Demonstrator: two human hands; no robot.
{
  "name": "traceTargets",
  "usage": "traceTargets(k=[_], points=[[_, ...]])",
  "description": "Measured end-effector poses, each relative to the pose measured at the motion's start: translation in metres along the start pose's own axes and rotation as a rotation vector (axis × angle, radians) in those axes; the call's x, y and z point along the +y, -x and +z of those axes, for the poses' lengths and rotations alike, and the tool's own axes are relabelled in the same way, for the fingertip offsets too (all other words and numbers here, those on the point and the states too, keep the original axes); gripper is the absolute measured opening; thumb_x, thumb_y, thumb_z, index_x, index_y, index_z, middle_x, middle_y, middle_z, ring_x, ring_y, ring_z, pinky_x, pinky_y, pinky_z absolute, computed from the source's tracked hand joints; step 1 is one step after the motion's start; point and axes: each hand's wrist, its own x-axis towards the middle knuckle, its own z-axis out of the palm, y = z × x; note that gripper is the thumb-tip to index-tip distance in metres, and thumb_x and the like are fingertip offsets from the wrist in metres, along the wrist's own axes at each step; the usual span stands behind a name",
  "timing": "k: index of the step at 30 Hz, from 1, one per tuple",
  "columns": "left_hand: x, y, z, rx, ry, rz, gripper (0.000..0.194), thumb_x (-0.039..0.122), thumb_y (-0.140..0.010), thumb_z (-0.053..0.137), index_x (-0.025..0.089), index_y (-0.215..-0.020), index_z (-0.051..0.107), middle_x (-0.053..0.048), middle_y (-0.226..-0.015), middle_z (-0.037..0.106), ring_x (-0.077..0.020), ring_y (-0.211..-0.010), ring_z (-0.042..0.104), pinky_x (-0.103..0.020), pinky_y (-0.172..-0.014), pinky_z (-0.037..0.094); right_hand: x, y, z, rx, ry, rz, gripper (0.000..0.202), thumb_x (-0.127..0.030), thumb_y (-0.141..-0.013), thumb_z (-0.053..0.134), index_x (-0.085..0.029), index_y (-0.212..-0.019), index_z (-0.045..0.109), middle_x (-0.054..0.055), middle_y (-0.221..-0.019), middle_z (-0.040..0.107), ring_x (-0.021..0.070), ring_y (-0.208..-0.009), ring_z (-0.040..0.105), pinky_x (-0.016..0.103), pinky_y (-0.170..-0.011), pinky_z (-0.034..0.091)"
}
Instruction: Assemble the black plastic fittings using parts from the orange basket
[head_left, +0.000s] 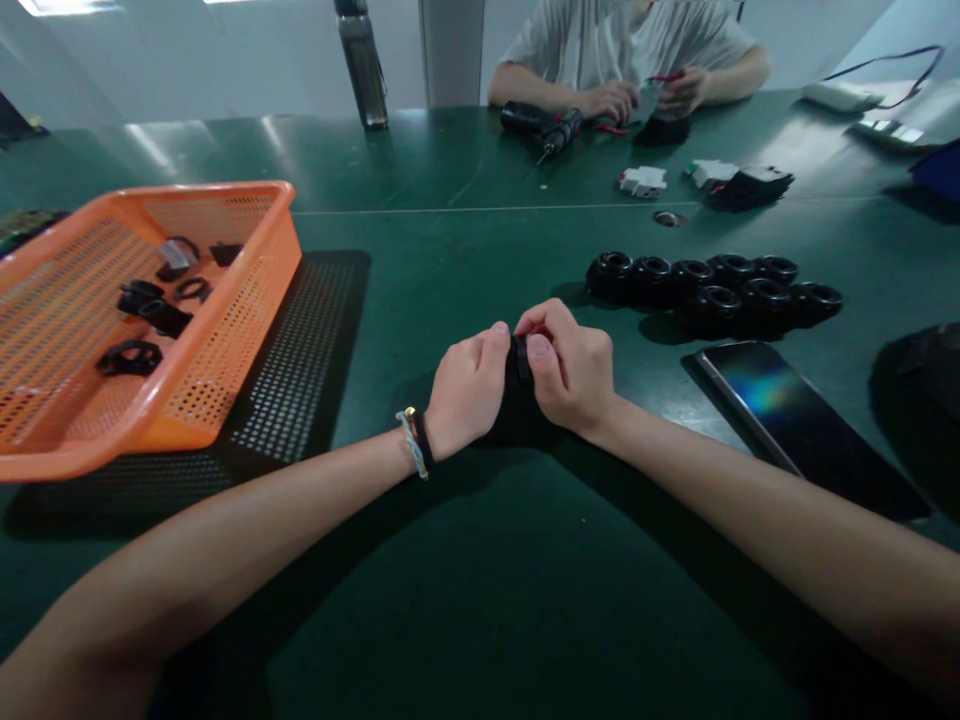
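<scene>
Both of my hands meet over the green table, gripping a small black plastic part (523, 358) between them. My left hand (471, 385) is closed on its left side, thumb on top. From the other side my right hand (571, 368) presses it with curled fingers and thumb. Most of the part is hidden by the fingers, so its exact kind does not show. To the right of my hands stand several glossy black round parts (716, 300) with holes in their tops, grouped in two rows.
An orange plastic basket (247, 350) at left holds loose black parts (154, 310). A phone (806, 425) lies near my right forearm. Farther back are a bottle (362, 70), a power drill (555, 135) and white modules (643, 181). Across the table a person's hands (609, 102) work on something.
</scene>
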Motion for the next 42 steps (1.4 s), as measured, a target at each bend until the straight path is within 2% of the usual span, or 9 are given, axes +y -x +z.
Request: traceTargets(k=[4,6,10,14,21,27,33,37,42], points=[[0.0,0.001,0.0,0.023,-0.079,0.037,0.044,0.041,-0.093,0.027,0.018,-0.06,0.045,0.0,-0.053,0.049,-0.0112,-0.048,0.044,-0.023,-0.045,0.032,-0.002,0.0,0.001,0.035,0.005,0.058,0.019,-0.025,-0.084,0.032,-0.021,-0.072,0.045,-0.002,-0.054,0.049,0.0109,-0.045,0.045,0.025,-0.046,0.033],[0.001,0.003,0.001,0.026,-0.046,0.027,0.046,0.045,-0.092,0.027,0.018,-0.061,0.047,0.0,-0.053,0.05,-0.0116,-0.049,0.046,-0.023,-0.044,0.032,-0.001,0.0,0.0,0.048,0.028,0.036,0.019,-0.021,-0.083,0.031,-0.022,-0.073,0.046,-0.002,-0.055,0.051,0.0113,-0.045,0.046,0.025,-0.046,0.034],[0.005,0.005,0.001,-0.035,0.104,-0.071,0.054,0.053,-0.092,0.023,0.018,-0.055,0.043,0.002,-0.045,0.044,-0.01,-0.043,0.044,-0.022,-0.04,0.031,0.006,0.001,-0.004,0.061,0.111,-0.147,0.019,-0.022,-0.08,0.032,-0.022,-0.073,0.049,0.001,-0.059,0.057,0.013,-0.049,0.049,0.028,-0.05,0.038],[0.007,0.006,0.003,-0.073,0.166,-0.131,0.053,0.049,-0.092,0.025,0.019,-0.051,0.038,0.003,-0.041,0.041,-0.0089,-0.039,0.041,-0.022,-0.039,0.03,0.008,0.001,-0.005,0.08,0.107,-0.275,0.014,-0.02,-0.077,0.036,-0.022,-0.071,0.049,0.001,-0.058,0.055,0.0138,-0.05,0.048,0.029,-0.051,0.037],[0.002,0.006,0.003,0.022,0.026,-0.046,0.05,0.04,-0.092,0.021,0.02,-0.05,0.039,0.002,-0.043,0.039,-0.0102,-0.039,0.036,-0.024,-0.04,0.028,-0.008,0.0,0.001,0.012,-0.009,0.063,0.014,-0.019,-0.079,0.03,-0.022,-0.073,0.042,-0.002,-0.058,0.048,0.0109,-0.046,0.042,0.026,-0.046,0.032],[0.005,0.005,0.0,0.054,-0.13,0.033,0.048,0.036,-0.093,0.017,0.021,-0.052,0.037,0.001,-0.045,0.04,-0.0117,-0.041,0.038,-0.026,-0.043,0.029,-0.013,0.0,0.001,0.007,-0.009,0.182,0.01,-0.019,-0.077,0.03,-0.023,-0.071,0.037,-0.004,-0.054,0.04,0.0112,-0.045,0.036,0.026,-0.047,0.026],[0.005,-0.002,-0.004,0.102,-0.425,0.198,0.049,0.03,-0.093,0.014,0.019,-0.058,0.046,-0.002,-0.05,0.051,-0.0136,-0.048,0.048,-0.026,-0.049,0.031,-0.015,-0.005,0.003,0.043,-0.086,0.313,0.01,-0.018,-0.074,0.03,-0.023,-0.067,0.034,-0.003,-0.055,0.038,0.0121,-0.049,0.036,0.028,-0.051,0.026],[0.004,-0.005,-0.007,0.133,-0.61,0.363,0.053,0.03,-0.093,0.01,0.017,-0.069,0.055,-0.004,-0.054,0.058,-0.0148,-0.049,0.053,-0.026,-0.049,0.03,-0.016,-0.008,0.006,0.065,-0.178,0.481,0.016,-0.017,-0.075,0.029,-0.023,-0.059,0.031,-0.004,-0.053,0.033,0.0116,-0.051,0.034,0.028,-0.052,0.024],[0.001,-0.009,-0.011,0.13,-0.74,0.582,0.054,0.03,-0.092,0.008,0.015,-0.072,0.056,-0.005,-0.055,0.06,-0.0143,-0.048,0.054,-0.026,-0.048,0.03,-0.017,-0.008,0.008,0.039,-0.371,0.714,0.025,-0.017,-0.079,0.031,-0.021,-0.055,0.036,-0.004,-0.054,0.035,0.011,-0.053,0.036,0.027,-0.052,0.027]])
